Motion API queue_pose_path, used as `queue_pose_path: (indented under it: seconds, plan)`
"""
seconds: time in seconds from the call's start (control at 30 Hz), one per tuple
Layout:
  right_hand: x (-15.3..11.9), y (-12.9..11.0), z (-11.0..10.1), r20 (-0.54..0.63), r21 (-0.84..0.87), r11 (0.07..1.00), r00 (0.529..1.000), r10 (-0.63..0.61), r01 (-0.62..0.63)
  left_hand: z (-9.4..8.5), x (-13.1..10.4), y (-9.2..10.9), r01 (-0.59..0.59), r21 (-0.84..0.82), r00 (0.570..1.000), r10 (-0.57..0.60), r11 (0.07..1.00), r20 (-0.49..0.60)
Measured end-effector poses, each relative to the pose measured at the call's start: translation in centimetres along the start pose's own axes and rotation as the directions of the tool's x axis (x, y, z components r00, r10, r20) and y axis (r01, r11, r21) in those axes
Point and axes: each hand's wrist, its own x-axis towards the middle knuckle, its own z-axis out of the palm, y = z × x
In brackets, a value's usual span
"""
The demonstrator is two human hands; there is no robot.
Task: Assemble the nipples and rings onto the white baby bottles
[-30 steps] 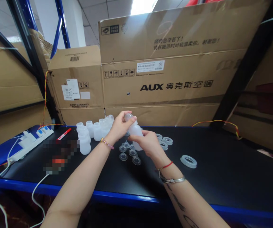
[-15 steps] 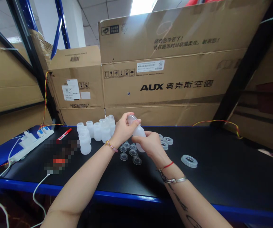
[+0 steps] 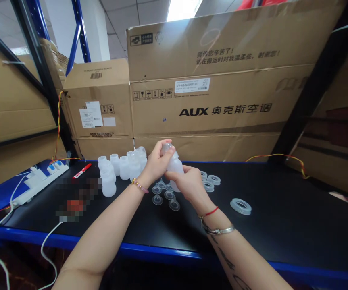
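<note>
A translucent white bottle point(image 3: 175, 166) is held tilted above the middle of the black table. My left hand point(image 3: 157, 161) is closed round its clear top point(image 3: 167, 148), thumb and fingers pressed on it. Lower down, my right hand point(image 3: 190, 181) grips the bottle's body. Below the hands lie several clear nipple-shaped pieces point(image 3: 157, 199). Just right of my right hand are several clear rings point(image 3: 214, 180), and more rings point(image 3: 240, 206) are stacked farther right. Several white bottles point(image 3: 109, 187) stand in a group to the left of my left hand.
At the left are a red marker point(image 3: 82, 171), a blurred dark object point(image 3: 80, 199) with a white cable, and a power strip point(image 3: 40, 183). Large cardboard point(image 3: 222, 133) stands behind the black table point(image 3: 282, 233), which has a blue front edge.
Both hands have shifted slightly left with the bottle, and the left fingers sit a little higher on its top. The bottle's neck shows more between the hands.
</note>
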Motion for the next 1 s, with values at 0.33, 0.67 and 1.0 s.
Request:
queue_pose_path:
  seconds: [0.33,0.67,1.0]
  plan:
    - [0.1,0.5,0.0,0.011,0.044,0.998,0.999,0.039,-0.040,0.1,-0.3,-0.6,-0.008,0.039,1.000,0.007,0.999,0.021]
    - [-0.2,0.1,0.0,0.006,0.052,0.996,0.997,0.073,-0.074,0.3,-0.4,-0.5,0.008,0.073,1.000,-0.009,0.997,0.015]
    - [-0.1,-0.5,-0.6,0.183,0.001,1.000,0.983,0.000,0.000,-1.2,-0.1,1.1,-0.067,0.109,0.998,0.064,0.992,0.029]
